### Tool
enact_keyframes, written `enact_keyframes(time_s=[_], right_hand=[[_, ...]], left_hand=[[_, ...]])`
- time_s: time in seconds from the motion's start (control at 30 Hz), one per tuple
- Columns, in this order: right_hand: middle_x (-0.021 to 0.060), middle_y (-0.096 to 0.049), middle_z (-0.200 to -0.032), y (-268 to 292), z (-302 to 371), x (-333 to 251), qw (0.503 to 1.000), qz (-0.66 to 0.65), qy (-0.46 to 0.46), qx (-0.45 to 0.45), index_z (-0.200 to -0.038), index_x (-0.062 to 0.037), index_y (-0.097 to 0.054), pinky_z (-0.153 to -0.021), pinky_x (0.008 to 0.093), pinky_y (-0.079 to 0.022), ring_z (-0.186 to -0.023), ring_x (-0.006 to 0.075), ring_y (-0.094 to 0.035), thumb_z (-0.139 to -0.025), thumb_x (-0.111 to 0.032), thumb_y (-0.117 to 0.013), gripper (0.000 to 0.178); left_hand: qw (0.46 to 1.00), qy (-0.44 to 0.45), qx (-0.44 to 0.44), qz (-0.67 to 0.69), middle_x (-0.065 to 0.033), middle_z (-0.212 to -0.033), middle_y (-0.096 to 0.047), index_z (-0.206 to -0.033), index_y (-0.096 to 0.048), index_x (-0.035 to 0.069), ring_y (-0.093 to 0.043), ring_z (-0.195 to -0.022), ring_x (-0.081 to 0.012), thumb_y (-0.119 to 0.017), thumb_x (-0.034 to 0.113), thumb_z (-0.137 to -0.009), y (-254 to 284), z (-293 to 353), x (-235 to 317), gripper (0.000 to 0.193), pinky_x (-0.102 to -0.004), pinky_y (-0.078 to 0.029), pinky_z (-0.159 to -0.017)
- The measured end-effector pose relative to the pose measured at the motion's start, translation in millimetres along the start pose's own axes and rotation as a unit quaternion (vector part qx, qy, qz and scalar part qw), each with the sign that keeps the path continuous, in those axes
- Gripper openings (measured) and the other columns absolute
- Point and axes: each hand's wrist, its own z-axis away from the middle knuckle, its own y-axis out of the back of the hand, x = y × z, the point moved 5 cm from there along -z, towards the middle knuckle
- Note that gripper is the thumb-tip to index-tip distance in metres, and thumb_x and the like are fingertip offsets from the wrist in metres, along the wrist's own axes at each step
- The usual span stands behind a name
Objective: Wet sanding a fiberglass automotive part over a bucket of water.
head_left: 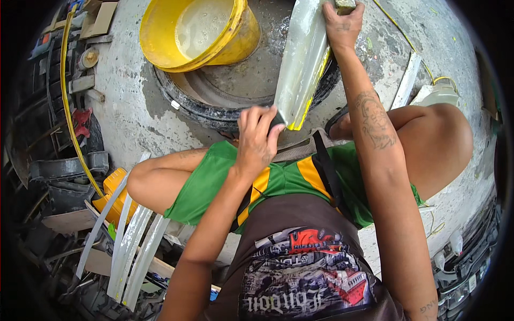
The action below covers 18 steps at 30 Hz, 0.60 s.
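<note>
The left hand (255,143) is gripping a dark block (277,119) in its fingers at the near end of a grey panel (302,61), the right hand (344,27) is clasping the panel's far part, and a white strip (408,79) is lying farther right.

A smooth yellow plastic bucket (243,41), grimy along its outer wall, sits in a black, rubber-looking basin (214,115) with a matt, scuffed rim. Right of the bucket, a long pale panel (301,59), apparently plastic, shows a glossy, wet-looking, streaked face. The concrete floor (126,85) around the bucket is rough and patchy. Below the bucket, smooth cloth shorts (201,179) meet a matt cloth shirt (294,214); to its left lies matt brown cardboard (104,19).
</note>
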Motion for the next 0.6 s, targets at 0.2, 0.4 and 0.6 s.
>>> enact_keyframes(time_s=[0.2,0.4,0.6], right_hand=[[0.0292,-0.065,-0.11,-6,7,-1,0.999,0.012,0.038,0.009,-0.126,0.0098,-0.049,-0.095,0.0443,-0.05,-0.102,0.0404,-0.064,-0.078,-0.034,-0.081,0.072],[0.0259,-0.068,-0.096,-1,-3,1,0.998,0.051,0.039,0.005,-0.112,0.0057,-0.053,-0.085,0.0446,-0.053,-0.089,0.0386,-0.067,-0.073,-0.035,-0.084,0.064],[0.0162,-0.068,-0.096,1,4,-10,0.998,-0.037,0.038,-0.015,-0.117,0.0041,-0.051,-0.084,0.0394,-0.053,-0.088,0.0255,-0.063,-0.078,-0.029,-0.084,0.06]], left_hand=[[1.0,-0.025,0.016,0.004,-0.0172,-0.107,-0.061,-0.12,-0.067,-0.001,-0.055,-0.102,-0.0372,-0.072,0.007,-0.086,-1,-36,-8,0.036,-0.0463,-0.044,-0.093],[0.997,-0.077,-0.02,-0.004,-0.0181,-0.108,-0.058,-0.121,-0.064,-0.002,-0.053,-0.105,-0.0382,-0.071,0.01,-0.088,-5,-54,-7,0.036,-0.0471,-0.044,-0.094],[0.999,-0.025,0.027,0.029,-0.019,-0.106,-0.062,-0.117,-0.066,-0.001,-0.056,-0.103,-0.0395,-0.071,0.007,-0.087,-11,-33,-3,0.031,-0.0463,-0.044,-0.094]])
